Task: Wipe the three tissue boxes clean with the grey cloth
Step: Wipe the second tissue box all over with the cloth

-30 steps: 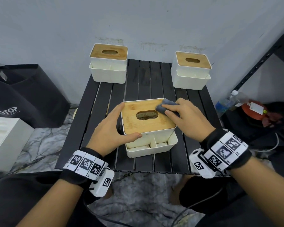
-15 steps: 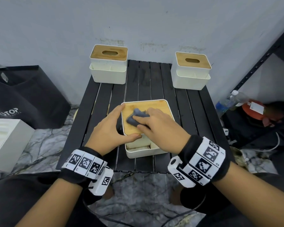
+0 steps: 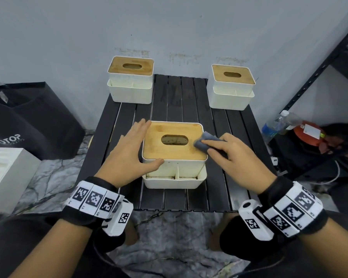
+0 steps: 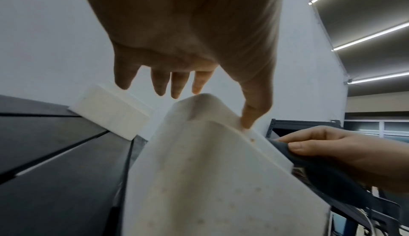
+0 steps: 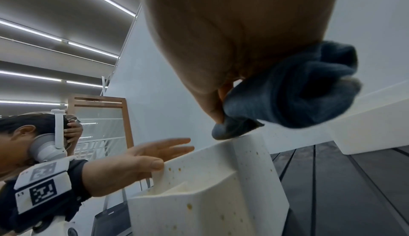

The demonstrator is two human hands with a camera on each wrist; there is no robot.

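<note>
Tissue boxes, three of them, stand on the dark slatted surface (image 3: pixel 191 101) I am working over, which is pushed against a pale wall (image 3: pixel 169 27). The near tissue box (image 3: pixel 174 155) sits at the middle of the surface, white with a wooden lid and an oval slot, and its white sides carry small brownish specks in the wrist views. The far left tissue box (image 3: pixel 130 81) and the far right tissue box (image 3: pixel 231 87) stand at the back corners by the wall, well apart from each other and from the near one. My left hand (image 3: pixel 129 155) lies against the left side of the near box with its fingers straight and spread, the thumb touching the front wall just under the lid. My right hand (image 3: pixel 232 155) grips the grey cloth (image 3: pixel 204 142), bunched in curled fingers, and presses it on the right edge of the wooden lid beside the slot. Off the surface, a black bag (image 3: pixel 32 121) sits at the left on the floor, and a plastic bottle (image 3: pixel 277 125) lies at the right near a black rack (image 3: pixel 319 63).
</note>
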